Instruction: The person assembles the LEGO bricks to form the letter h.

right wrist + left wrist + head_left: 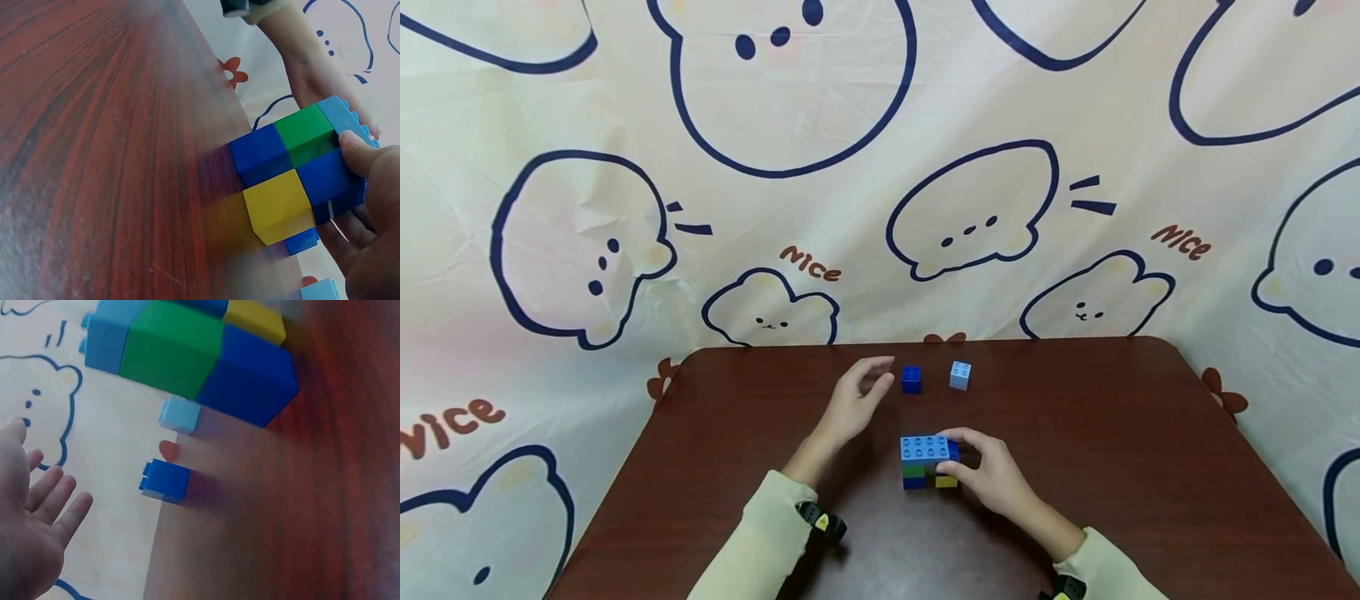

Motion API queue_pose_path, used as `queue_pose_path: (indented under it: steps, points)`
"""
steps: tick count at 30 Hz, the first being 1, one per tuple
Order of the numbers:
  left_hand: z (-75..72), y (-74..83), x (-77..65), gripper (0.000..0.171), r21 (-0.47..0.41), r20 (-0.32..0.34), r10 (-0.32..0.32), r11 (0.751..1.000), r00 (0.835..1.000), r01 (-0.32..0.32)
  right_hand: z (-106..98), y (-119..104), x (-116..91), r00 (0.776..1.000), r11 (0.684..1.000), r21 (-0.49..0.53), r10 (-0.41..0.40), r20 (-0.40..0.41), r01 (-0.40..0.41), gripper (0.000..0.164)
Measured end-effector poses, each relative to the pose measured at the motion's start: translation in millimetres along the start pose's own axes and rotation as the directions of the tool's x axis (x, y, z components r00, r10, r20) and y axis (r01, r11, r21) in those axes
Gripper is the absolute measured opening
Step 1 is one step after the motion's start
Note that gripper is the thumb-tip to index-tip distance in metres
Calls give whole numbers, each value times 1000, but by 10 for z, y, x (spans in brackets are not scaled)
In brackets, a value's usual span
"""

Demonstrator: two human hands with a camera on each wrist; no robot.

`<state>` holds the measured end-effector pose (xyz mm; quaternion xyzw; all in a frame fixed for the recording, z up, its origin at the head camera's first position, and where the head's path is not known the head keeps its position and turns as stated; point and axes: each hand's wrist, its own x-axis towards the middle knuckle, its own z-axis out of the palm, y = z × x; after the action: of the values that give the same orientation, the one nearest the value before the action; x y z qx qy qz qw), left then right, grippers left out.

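A small structure of toy building bricks stands on the table, its long light blue brick (924,449) on top. Under that, a green brick (173,349) and a dark blue brick (249,375) form one column. The other side has a yellow brick (279,207) with a dark blue brick (331,182) above it. My right hand (996,473) grips this side between thumb and fingers. My left hand (855,402) is spread in the air, holding nothing, just left of a loose dark blue brick (912,380). Right of that brick lies a loose light blue brick (960,375).
The brown wooden table (1105,433) has its far edge just beyond the loose bricks. Behind it hangs a pale cloth (850,217) printed with cartoon outlines. A dark band with a camera (823,523) sits on the left wrist.
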<state>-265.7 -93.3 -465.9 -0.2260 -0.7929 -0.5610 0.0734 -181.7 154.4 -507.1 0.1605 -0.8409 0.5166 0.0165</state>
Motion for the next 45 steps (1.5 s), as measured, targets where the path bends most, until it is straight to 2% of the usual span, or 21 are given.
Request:
queue_pose_path:
  steps: [3, 9, 13, 19, 25, 29, 35, 45]
  points:
    - [10, -69, 108, 36, -9, 4, -25, 1000, 1000, 25, 7, 2, -10, 1000, 1000, 6, 6, -1, -6, 36]
    - [28, -191, 291, 38, 27, 10, -116, 993, 993, 116, 20, -5, -8, 1000, 1000, 7, -1, 3, 1, 37]
    - [62, -270, 373, 42, 48, 44, -162, 986, 986, 160, 11, -10, 0, 1000, 1000, 0, -2, 0, 2, 37]
    - [143, -371, 427, 53, 106, 145, -242, 968, 959, 228, -2, -18, 16, 1000, 1000, -16, -4, -6, 4, 37]
    - [172, -435, 444, 55, 125, 144, -307, 949, 941, 290, 20, -17, 32, 1000, 1000, -24, -13, 8, 13, 38]
    - [191, -491, 443, 55, 125, 147, -318, 945, 937, 302, 24, -21, 24, 1000, 1000, -23, -7, 13, 7, 37]
    - [250, -533, 445, 50, 113, 142, -301, 951, 943, 286, 17, -18, 13, 1000, 1000, -14, -8, 4, 8, 37]
    - [303, -570, 426, 42, 118, 122, -311, 947, 942, 298, 9, -21, -7, 1000, 1000, -16, -8, -8, 8, 38]
